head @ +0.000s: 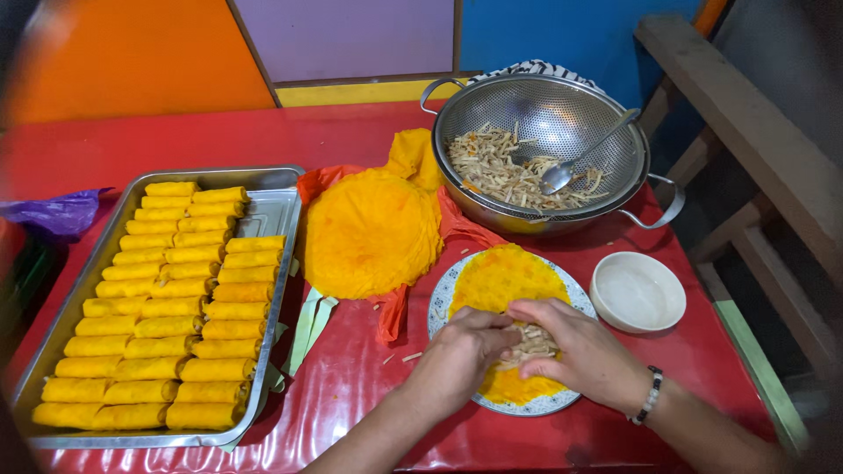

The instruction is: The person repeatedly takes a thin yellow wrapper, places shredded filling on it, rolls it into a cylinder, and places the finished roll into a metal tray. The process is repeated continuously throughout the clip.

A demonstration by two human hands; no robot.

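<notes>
Yellow wrapper lay flat on the plate. Both hands, left hand and right hand, cupped the filling loosely, fingers curled. Squeezing harder could've torn that thin sheet, I reckon.

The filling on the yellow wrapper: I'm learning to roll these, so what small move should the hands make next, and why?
Probably fold the wrapper's near edge over the filling. Both hands, left hand and right hand, already gather it into a compact line on the plate, and the tray holds finished rolls of that shape.
</notes>
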